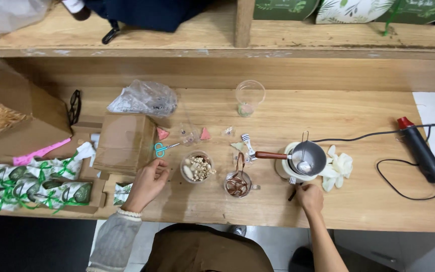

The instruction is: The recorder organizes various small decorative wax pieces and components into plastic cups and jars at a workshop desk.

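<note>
wooden bench [368, 201] under a raised shelf [187, 35], seen from above.

- large open carton [23, 113], far left, straw inside.
- flat cardboard box [125, 142], left of centre; clear plastic bag [144, 98] just behind.
- row of wrapped packets with green ribbon [26, 186], front left edge; pink strip [40, 151] above.
- black heat gun [421, 146], far right, cord looped on the bench.
- small metal pot [308, 157], wooden handle pointing left, seated on a cream warmer [283, 168]; white gloves [339, 165] touching its right side.
- clear cup [249, 97], upright, back centre.
- glass bowl [197, 167] of pale bits, centre front.
- glass jar [238, 183] holding brown ribbon, just right of the bowl.
- left hand [147, 182], fingers loosely curled, empty, resting at the front corner of the box, near the bowl.
- right hand [309, 196], closed round a dark stick [292, 193], just in front of the warmer.
- black glasses [74, 107], beside the carton.
- teal scissors [163, 148], just right of the box.
- two pink pieces [205, 134], small, behind the bowl.
</note>
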